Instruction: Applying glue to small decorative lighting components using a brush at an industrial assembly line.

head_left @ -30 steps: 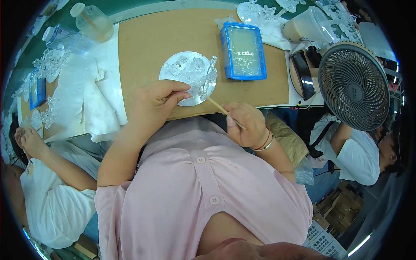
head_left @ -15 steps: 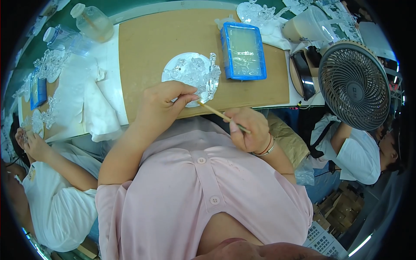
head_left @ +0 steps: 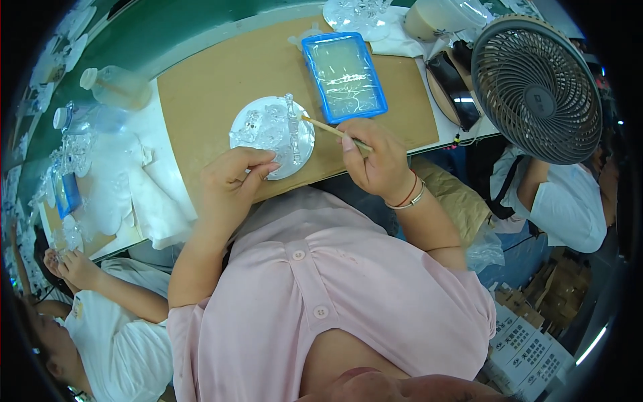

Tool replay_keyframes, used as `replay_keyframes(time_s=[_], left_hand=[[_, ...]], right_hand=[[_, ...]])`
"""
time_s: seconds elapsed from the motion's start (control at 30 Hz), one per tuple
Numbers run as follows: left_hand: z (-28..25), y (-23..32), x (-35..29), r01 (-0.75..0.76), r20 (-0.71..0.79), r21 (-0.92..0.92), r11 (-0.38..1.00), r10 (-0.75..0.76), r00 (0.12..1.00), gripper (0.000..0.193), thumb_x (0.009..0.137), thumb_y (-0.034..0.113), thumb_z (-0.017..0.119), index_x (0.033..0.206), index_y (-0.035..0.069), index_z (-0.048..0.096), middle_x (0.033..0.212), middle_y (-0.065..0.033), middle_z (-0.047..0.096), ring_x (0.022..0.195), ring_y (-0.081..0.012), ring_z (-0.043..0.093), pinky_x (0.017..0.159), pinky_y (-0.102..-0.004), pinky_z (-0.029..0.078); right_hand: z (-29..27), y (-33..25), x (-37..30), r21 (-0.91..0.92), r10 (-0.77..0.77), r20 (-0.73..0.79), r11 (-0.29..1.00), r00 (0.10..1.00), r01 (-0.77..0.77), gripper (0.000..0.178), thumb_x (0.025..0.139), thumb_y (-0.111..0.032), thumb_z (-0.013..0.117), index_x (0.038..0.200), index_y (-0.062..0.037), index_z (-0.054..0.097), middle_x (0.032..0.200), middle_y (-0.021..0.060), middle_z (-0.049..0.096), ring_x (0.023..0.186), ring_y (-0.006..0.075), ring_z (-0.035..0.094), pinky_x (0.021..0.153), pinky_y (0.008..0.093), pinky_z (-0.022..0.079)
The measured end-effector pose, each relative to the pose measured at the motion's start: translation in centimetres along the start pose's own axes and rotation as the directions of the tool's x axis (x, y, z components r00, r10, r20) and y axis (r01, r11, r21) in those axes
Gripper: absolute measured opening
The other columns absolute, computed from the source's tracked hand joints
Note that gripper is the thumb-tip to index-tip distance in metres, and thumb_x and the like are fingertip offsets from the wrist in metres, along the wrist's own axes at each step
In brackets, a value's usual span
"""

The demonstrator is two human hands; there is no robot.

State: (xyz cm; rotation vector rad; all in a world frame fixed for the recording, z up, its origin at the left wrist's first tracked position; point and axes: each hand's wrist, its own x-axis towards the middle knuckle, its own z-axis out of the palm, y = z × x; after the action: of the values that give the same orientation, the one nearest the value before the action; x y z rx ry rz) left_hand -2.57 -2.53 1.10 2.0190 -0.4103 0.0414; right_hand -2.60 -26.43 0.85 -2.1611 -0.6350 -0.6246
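Note:
My right hand (head_left: 376,159) grips a thin wooden stick (head_left: 328,127) between thumb and fingers. The stick's darker tip points left, by the right rim of a round white plate (head_left: 306,144). On the plate lie several clear plastic pieces (head_left: 262,134), and a long clear knobbed piece (head_left: 293,130) lies across its right half. My left hand (head_left: 234,175) is at the plate's near edge, thumb and forefinger pinched together. Anything between those fingertips is too small to make out. Just beyond the stick is a blue-rimmed tray (head_left: 380,100) covered with clear film.
Brown board (head_left: 221,74) covers the work surface. To the right stand a fan (head_left: 536,100) and dark glasses (head_left: 452,90). Bottles (head_left: 120,87) and white cloth (head_left: 157,208) are at left. A cloudy tub (head_left: 435,20) stands far right. Co-workers sit on both sides.
The stick's tip has moved away from my left fingertips toward the plate's right rim, with my right hand lifted farther out. My left hand stays pinched. The whole view has shifted and tilted.

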Motion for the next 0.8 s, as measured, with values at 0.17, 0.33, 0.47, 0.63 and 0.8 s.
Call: replay_keyframes(time_s=[0.17,0.33,0.47,0.63,0.8], left_hand=[[-0.3,-0.4,0.2,-0.040,0.015,0.039,0.998,0.039,0.999,0.014,0.075,-0.003,0.074,0.088,0.000,0.070,0.086,-0.0087,0.070,0.079,-0.0187,0.068,0.070,-0.0266,0.052],[-2.2,-0.8,3.4,0.047,-0.053,0.099,0.994,-0.041,0.998,0.010,0.078,0.005,0.074,0.087,0.003,0.073,0.085,-0.0083,0.072,0.077,-0.0170,0.068,0.069,-0.0267,0.051],[-4.3,-2.6,12.9,0.086,-0.197,0.128,0.988,-0.059,0.979,0.016,0.081,0.017,0.071,0.089,0.004,0.072,0.081,-0.0101,0.071,0.068,-0.0173,0.066,0.064,-0.0281,0.049],[-6.8,-7.9,23.9,-0.003,-0.456,0.300,0.954,0.146,0.878,0.016,0.080,0.019,0.071,0.089,0.005,0.071,0.077,-0.0115,0.069,0.068,-0.0262,0.065,0.064,-0.0318,0.050],[-4.8,-9.7,25.6,0.228,-0.527,0.416,0.880,0.029,0.849,0.054,0.082,0.022,0.069,0.131,0.012,0.050,0.124,-0.0157,0.057,0.110,-0.0359,0.057,0.091,-0.0434,0.048]], right_hand=[[-1.7,-1.1,-0.8,0.083,0.040,0.114,0.995,0.993,-0.050,0.011,0.084,0.003,0.057,0.094,0.0010,0.057,0.079,0.0132,0.066,0.065,0.0235,0.065,0.062,0.0320,0.052],[-4.3,-2.0,-1.1,0.233,0.176,0.012,0.957,0.984,-0.174,0.009,0.088,0.003,0.048,0.095,0.0032,0.053,0.083,0.0182,0.066,0.067,0.0225,0.065,0.063,0.0316,0.052],[-4.8,-1.6,-2.8,0.299,0.146,-0.175,0.950,0.974,-0.089,0.016,0.091,0.001,0.047,0.106,0.0023,0.043,0.092,0.0264,0.064,0.068,0.0272,0.066,0.064,0.0341,0.054],[-4.0,-1.5,-3.0,0.284,0.121,-0.201,0.957,0.972,-0.060,0.016,0.095,-0.008,0.050,0.105,0.0006,0.041,0.091,0.0245,0.063,0.069,0.0266,0.066,0.068,0.0345,0.054],[-4.1,-1.7,-3.1,0.231,0.130,-0.201,0.970,0.971,-0.082,0.016,0.097,-0.013,0.049,0.104,-0.0007,0.041,0.087,0.0228,0.062,0.069,0.0248,0.064,0.070,0.0350,0.054]])
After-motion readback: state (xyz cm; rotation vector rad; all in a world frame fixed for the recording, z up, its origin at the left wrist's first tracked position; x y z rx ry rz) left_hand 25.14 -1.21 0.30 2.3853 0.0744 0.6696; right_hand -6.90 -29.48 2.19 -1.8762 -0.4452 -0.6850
